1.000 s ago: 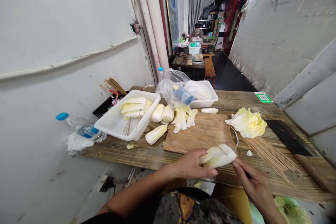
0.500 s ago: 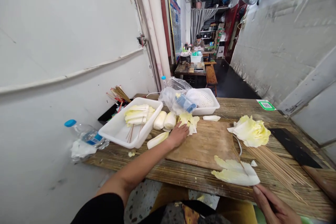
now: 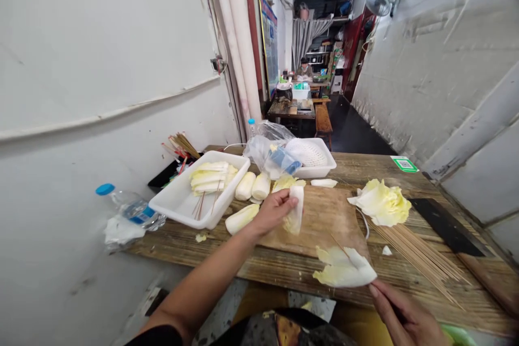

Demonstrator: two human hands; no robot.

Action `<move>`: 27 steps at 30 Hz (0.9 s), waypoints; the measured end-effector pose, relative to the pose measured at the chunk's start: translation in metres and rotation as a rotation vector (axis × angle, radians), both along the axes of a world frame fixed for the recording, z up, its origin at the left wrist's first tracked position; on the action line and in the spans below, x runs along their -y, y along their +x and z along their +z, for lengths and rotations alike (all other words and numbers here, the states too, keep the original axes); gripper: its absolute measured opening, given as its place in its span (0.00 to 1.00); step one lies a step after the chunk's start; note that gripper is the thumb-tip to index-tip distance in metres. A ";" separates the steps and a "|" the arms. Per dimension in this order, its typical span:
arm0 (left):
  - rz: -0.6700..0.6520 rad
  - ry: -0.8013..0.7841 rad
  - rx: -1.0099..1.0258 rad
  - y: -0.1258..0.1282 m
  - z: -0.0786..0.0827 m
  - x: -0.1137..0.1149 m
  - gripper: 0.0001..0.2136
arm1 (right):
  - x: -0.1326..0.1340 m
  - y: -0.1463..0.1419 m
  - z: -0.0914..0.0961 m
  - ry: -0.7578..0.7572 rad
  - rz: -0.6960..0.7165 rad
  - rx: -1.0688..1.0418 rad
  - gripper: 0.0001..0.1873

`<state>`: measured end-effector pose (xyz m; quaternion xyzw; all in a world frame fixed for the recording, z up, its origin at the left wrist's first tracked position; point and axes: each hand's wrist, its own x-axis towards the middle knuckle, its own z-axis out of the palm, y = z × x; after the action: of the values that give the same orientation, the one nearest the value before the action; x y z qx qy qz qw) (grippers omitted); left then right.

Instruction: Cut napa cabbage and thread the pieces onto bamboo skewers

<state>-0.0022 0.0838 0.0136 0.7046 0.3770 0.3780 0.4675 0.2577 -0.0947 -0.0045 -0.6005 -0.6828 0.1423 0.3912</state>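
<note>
My left hand (image 3: 275,211) is closed on a cabbage leaf (image 3: 298,208), its white stem upright above the wooden cutting board (image 3: 328,216). At the lower right, my right hand (image 3: 405,311) pinches the near end of a skewered cabbage leaf (image 3: 348,270); the thin stick's tip pokes out past the leaf. More cut leaf pieces (image 3: 286,183) lie at the board's far left. Two whole pale cabbage hearts (image 3: 245,186) and a halved piece (image 3: 240,219) sit left of the board.
A white tray (image 3: 178,203) with skewered leaves stands at left. Loose leaves (image 3: 383,203), bamboo skewers (image 3: 421,254) and a cleaver (image 3: 446,227) lie at right. Behind are a plastic bag (image 3: 263,151) and a white basin (image 3: 324,167). A water bottle (image 3: 133,208) stands far left.
My left hand has picked up a leaf from the pile and brought it toward me over the board. My right hand has moved left with the skewered leaf.
</note>
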 end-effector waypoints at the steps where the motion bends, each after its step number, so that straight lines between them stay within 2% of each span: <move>1: -0.035 -0.190 0.179 0.003 0.003 0.011 0.15 | -0.001 -0.006 0.005 -0.001 0.000 -0.007 0.17; 2: -0.063 -0.361 0.327 0.006 0.005 0.021 0.15 | -0.001 -0.012 0.009 0.000 -0.007 -0.014 0.18; 4: -0.093 -0.596 0.480 0.008 0.007 0.035 0.16 | -0.002 -0.019 0.014 -0.006 -0.011 -0.015 0.18; 6: -0.106 -0.720 0.537 0.007 0.007 0.042 0.17 | -0.002 -0.022 0.017 -0.036 0.015 0.007 0.18; 8: -0.109 -0.779 0.558 0.005 0.005 0.045 0.17 | -0.002 -0.021 0.017 -0.068 0.035 0.027 0.17; 16: -0.091 -0.833 0.564 0.005 0.002 0.049 0.18 | -0.002 -0.016 0.016 -0.150 0.059 0.045 0.17; 27: -0.080 -0.808 0.482 0.007 0.000 0.051 0.18 | -0.001 -0.013 0.019 -0.146 0.072 0.079 0.16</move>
<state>0.0050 0.0333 0.0136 0.3723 0.3473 0.3356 0.7926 0.2443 -0.0937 0.0144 -0.6077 -0.7066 0.1819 0.3137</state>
